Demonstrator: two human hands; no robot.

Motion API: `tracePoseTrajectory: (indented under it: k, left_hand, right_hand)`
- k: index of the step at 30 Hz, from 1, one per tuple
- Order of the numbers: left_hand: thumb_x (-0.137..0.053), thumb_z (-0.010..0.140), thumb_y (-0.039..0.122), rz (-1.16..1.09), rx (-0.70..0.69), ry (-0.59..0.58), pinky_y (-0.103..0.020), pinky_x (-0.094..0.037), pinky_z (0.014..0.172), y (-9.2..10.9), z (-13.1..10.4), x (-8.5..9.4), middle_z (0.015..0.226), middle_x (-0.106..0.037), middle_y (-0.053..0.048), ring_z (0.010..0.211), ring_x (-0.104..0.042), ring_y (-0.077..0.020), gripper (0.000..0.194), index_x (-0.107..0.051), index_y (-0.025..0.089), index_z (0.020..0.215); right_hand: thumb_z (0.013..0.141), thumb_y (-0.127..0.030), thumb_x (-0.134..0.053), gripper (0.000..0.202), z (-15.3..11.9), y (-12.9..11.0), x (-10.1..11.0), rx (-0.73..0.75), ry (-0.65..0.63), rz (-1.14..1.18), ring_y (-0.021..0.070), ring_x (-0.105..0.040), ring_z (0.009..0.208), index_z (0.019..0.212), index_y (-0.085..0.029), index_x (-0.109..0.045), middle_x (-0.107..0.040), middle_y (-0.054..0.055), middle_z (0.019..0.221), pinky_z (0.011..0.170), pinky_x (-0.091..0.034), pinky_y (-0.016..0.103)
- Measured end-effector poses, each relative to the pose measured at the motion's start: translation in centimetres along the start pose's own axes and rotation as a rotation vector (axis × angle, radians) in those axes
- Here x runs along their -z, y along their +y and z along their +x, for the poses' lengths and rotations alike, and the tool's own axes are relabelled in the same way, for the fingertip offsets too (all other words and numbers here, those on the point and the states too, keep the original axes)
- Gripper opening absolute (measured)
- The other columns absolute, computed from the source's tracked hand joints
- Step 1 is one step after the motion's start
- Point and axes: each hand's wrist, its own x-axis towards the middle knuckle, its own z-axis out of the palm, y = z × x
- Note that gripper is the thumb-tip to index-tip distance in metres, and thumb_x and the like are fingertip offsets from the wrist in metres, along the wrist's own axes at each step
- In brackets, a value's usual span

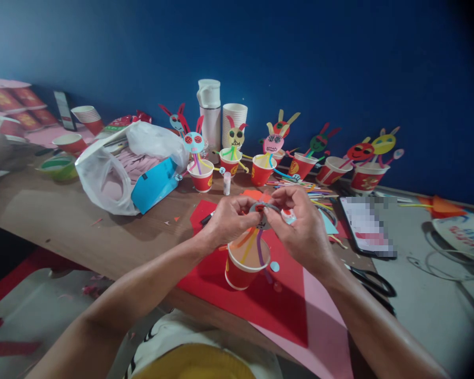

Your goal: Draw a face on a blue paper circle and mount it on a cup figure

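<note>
Both hands meet over a red paper cup [243, 266]. Left hand [227, 221] and right hand [302, 223] pinch a small round paper face [263, 213] just above it. The cup stands on red paper [284, 300] on the wooden desk [63, 221], against a blue wall [339, 63]. Finished cup figures [268, 158] line the rear edge.

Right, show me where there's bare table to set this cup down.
Bare wood lies left of the red paper, in front of the plastic bag, up to the near edge. It is crowded behind the left hand and right hand: the puppet cups, straws, phone and scissors.
</note>
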Motion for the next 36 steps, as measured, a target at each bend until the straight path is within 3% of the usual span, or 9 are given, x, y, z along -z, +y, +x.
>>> tracePoseTrajectory:
  k: [14,23,30,36]
  left_hand:
    - [-0.059,0.062,0.012,0.001,-0.007,0.006,-0.02,-0.044,0.056,-0.1,0.1,0.0,0.054,-0.053,0.004,0.053,-0.052,-0.0081,0.002,-0.058,0.012,0.063]
    - [-0.061,0.062,0.014,-0.044,-0.005,0.008,-0.02,-0.044,0.056,-0.1,0.0,0.0,0.058,-0.059,0.003,0.055,-0.055,-0.0089,0.006,-0.061,0.012,0.067]
    - [-0.061,0.062,0.012,-0.068,0.021,0.026,-0.02,-0.045,0.057,0.3,0.0,0.1,0.062,-0.063,0.001,0.056,-0.057,-0.0092,0.01,-0.063,0.011,0.072]
    - [-0.062,0.062,0.01,-0.113,0.012,0.063,-0.018,-0.046,0.057,0.7,-0.2,0.2,0.063,-0.064,0.001,0.057,-0.058,-0.0083,0.01,-0.064,0.011,0.071]
  right_hand:
    - [0.075,-0.025,-0.062,0.024,0.5,0.6,0.0,-0.214,-0.069,0.276,0.0159,-0.061,0.077,0.096,-0.02,-0.049,-0.062,0.004,0.09,0.068,-0.05,0.031]
    - [0.08,-0.032,-0.058,0.021,0.9,1.2,0.5,-0.326,-0.088,0.419,0.0156,-0.063,0.069,0.096,-0.023,-0.051,-0.065,0.001,0.082,0.058,-0.049,0.028]
    - [0.079,-0.03,-0.059,0.015,1.2,0.3,0.8,-0.38,-0.015,0.482,0.0139,-0.062,0.066,0.09,-0.022,-0.053,-0.065,0.001,0.081,0.056,-0.049,0.026]
    - [0.076,-0.034,-0.063,0.023,1.3,1.4,0.4,-0.394,-0.042,0.541,0.0158,-0.063,0.07,0.091,-0.023,-0.051,-0.065,0.001,0.08,0.063,-0.051,0.03]
